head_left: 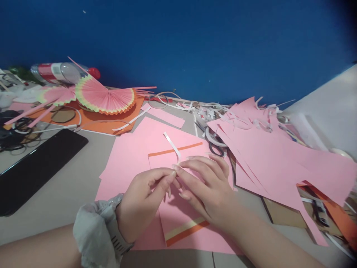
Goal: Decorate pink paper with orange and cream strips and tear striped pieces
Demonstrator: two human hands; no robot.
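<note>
A narrow white strip [171,143] rises from between my fingertips, bent near its lower end. My left hand [147,199] pinches that lower end between thumb and index finger. The fingers of my right hand [208,182] are stretched and apart, its index fingertip touching the left thumb tip beside the strip. Below both hands lies a pink paper piece [156,162] with an orange band [184,148] along its top edge and cream and orange bands [186,230] near its bottom. Larger pink sheets [119,160] lie underneath. My hands hide the middle of the piece.
A black phone [41,167] lies at left. Behind it are pleated pink paper fans [106,95], an orange sheet [97,124] and a plastic bottle [64,72] on its side. Scissors [216,149] lie partly under pink sheets [267,156] at right. Paper scraps [209,111] line the blue wall [178,44].
</note>
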